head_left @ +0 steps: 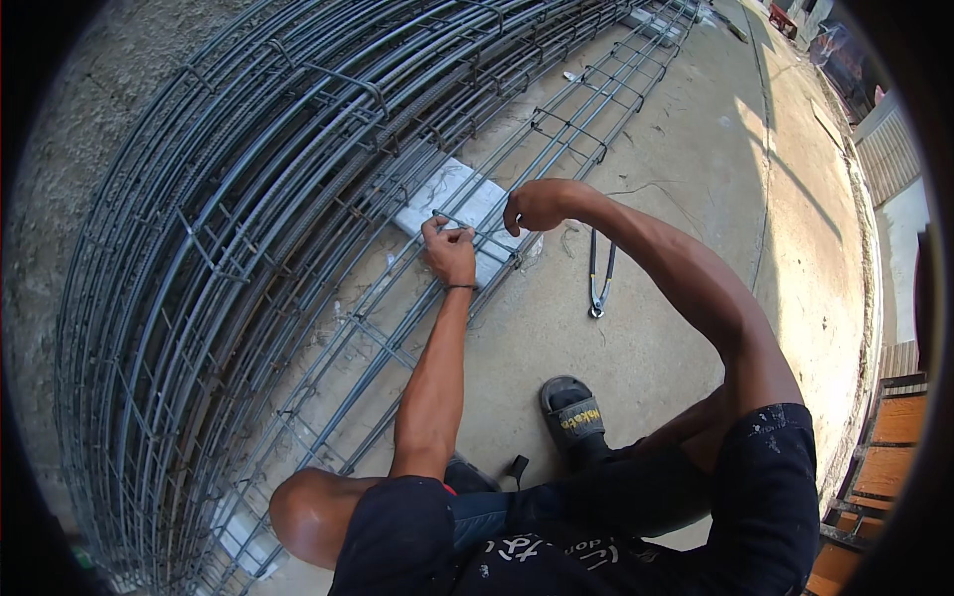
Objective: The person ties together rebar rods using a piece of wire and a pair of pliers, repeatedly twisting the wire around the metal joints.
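Note:
A long rebar cage [574,138] of thin steel bars with square stirrups runs diagonally past my knees. It rests across a pale block [447,186] on the concrete. My left hand [449,249] is at one stirrup [484,237], with fingers bent around the bar and thumb close to the fingertips; whether it grips the bar or a thin wire is not plain. Just right of and above it, my right hand [533,207] hangs over the cage's near side with fingers curled; its fingertips are partly hidden. Steel end-cutting nippers [598,287] with dark handles lie on the floor.
Many bundled rebar cages [246,171] are stacked on the left beside a rough wall [104,97]. More pale blocks lie under the cage at its far end [656,26] and near end [242,540]. Bits of wire litter the concrete floor [671,186]. My sandalled foot [572,410] stands below the nippers.

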